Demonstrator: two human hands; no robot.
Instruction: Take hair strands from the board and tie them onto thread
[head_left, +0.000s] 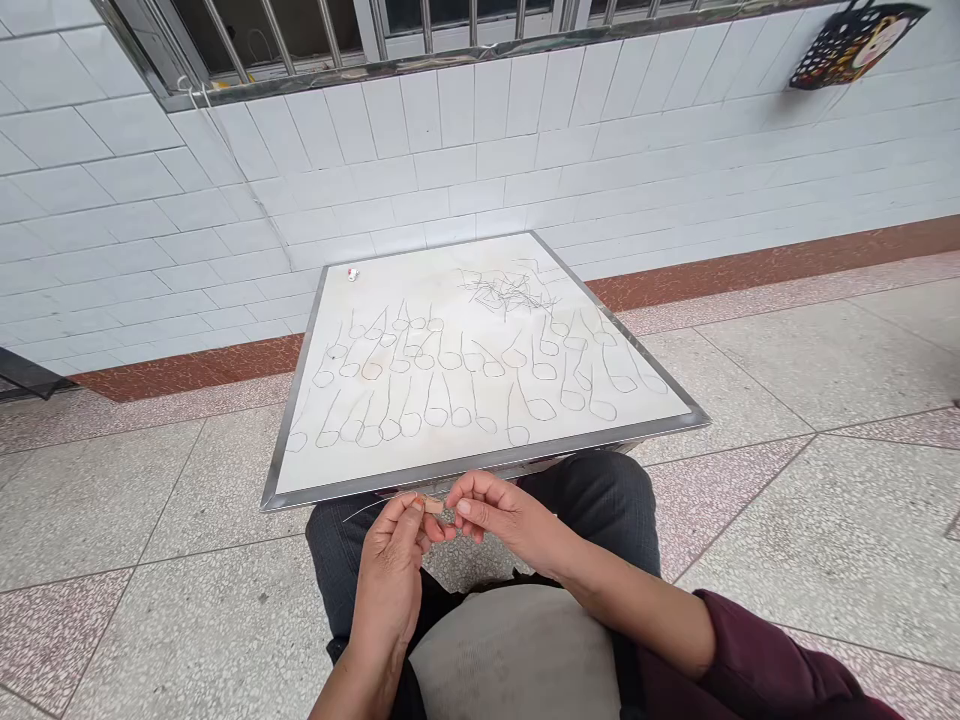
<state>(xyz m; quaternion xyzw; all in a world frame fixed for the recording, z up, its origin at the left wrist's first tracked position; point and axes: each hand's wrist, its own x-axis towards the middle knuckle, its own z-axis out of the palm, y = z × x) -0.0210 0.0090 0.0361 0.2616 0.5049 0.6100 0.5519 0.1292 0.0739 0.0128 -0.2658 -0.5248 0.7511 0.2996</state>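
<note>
My left hand (391, 560) is closed, thumb against forefinger, on a thin wire (361, 512) whose free end sticks out to the left. A small tan piece (433, 506) shows at its fingertips; I cannot tell what it is made of. Close beside it, my right hand (504, 515) is pinched at the tan piece's right end, and whatever lies between those fingertips is too small to make out. Both hands are over my lap, just in front of the table (420, 275). Many wires bent into loops with straight tails (517, 443) lie in rows on its white top.
A tangled pile of straight wires (511, 292) lies toward the table's back right. A small white and red object (352, 274) sits near the back left corner. Behind is a tiled wall (450, 160) with a barred window; a patterned bag (855, 45) hangs at upper right.
</note>
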